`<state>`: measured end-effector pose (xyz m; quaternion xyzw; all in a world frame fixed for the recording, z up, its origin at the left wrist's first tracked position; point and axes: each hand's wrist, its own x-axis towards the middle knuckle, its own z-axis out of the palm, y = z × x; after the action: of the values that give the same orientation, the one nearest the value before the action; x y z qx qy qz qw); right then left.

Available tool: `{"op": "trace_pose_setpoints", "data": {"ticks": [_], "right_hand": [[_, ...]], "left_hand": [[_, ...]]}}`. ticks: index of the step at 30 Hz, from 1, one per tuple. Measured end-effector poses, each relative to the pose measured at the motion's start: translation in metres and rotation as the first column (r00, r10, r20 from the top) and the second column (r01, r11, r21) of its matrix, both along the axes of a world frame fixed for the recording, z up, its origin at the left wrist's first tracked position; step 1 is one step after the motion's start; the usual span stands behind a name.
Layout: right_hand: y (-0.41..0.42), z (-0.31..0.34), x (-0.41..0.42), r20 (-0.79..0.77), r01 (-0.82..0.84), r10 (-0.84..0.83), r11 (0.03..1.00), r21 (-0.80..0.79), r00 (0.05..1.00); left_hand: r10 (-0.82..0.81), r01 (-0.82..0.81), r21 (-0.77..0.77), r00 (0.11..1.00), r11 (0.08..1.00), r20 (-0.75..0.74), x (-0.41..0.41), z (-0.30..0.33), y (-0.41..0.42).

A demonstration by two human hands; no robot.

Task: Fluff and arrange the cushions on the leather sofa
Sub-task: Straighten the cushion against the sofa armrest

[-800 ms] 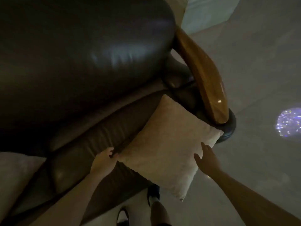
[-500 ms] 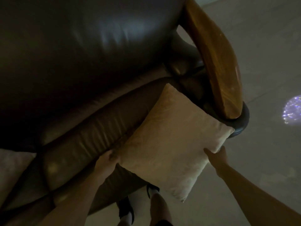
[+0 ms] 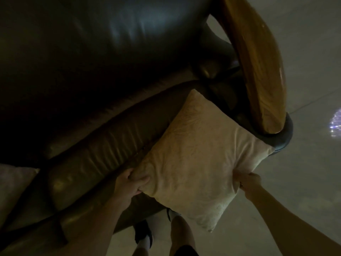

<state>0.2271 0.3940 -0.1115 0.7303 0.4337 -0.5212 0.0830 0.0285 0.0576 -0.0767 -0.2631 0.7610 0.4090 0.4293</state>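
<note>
A cream square cushion (image 3: 199,159) lies tilted on the right end of the dark brown leather sofa (image 3: 96,141), its far corner against the armrest and its near corner hanging over the seat's front edge. My left hand (image 3: 129,183) pinches the cushion's left corner. My right hand (image 3: 249,182) grips its right edge, bunching the fabric. A second pale cushion (image 3: 13,183) shows partly at the left edge, on the seat.
A curved wooden armrest (image 3: 258,71) with a dark rounded end caps the sofa's right side. My legs and dark shoes (image 3: 144,233) stand at the sofa's front. Pale floor (image 3: 304,52) stretches to the right, with a patch of speckled light (image 3: 335,124).
Both hands have closed on the cushion: the left on its left corner, the right on its right edge. The view has drawn closer to the sofa.
</note>
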Motion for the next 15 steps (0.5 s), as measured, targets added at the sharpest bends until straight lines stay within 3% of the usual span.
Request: {"op": "trace_pose_setpoints", "data": {"ticks": [6,15], "right_hand": [[0.007,0.018,0.001,-0.065,-0.002,0.005,0.999,0.045,0.998],[0.003,0.067,-0.029,-0.205,0.056,-0.048,0.998,0.035,0.978]], "left_hand": [[-0.143,0.116,-0.157,0.975,0.981,-0.17,0.006,0.023,0.019],[-0.12,0.074,-0.129,0.909,0.989,-0.399,-0.038,0.079,0.016]]}}
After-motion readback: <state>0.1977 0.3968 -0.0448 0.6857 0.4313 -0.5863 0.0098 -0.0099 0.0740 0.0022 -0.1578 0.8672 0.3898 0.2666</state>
